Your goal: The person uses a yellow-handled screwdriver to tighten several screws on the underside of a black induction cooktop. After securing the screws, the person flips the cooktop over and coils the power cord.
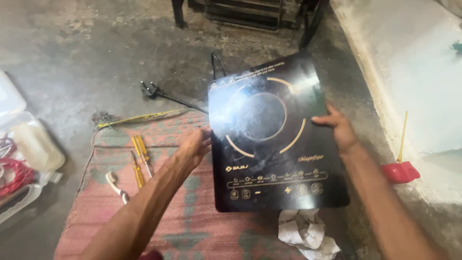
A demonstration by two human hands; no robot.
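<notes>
A black glass induction cooktop (274, 139) with gold ring markings and a row of touch controls is held tilted above a worn pink woven mat (159, 212). My left hand (195, 147) grips its left edge. My right hand (339, 127) grips its right edge. Its black power cord and plug (153, 90) trail away on the concrete floor behind it.
Two yellow-handled screwdrivers (139, 156) and a white-handled tool (115, 185) lie on the mat's left part. A crumpled white cloth (305, 231) lies below the cooktop. A clear plastic box with red wires (19, 168) sits at left. A red object with a yellow stick (399, 171) sits by the raised ledge at right.
</notes>
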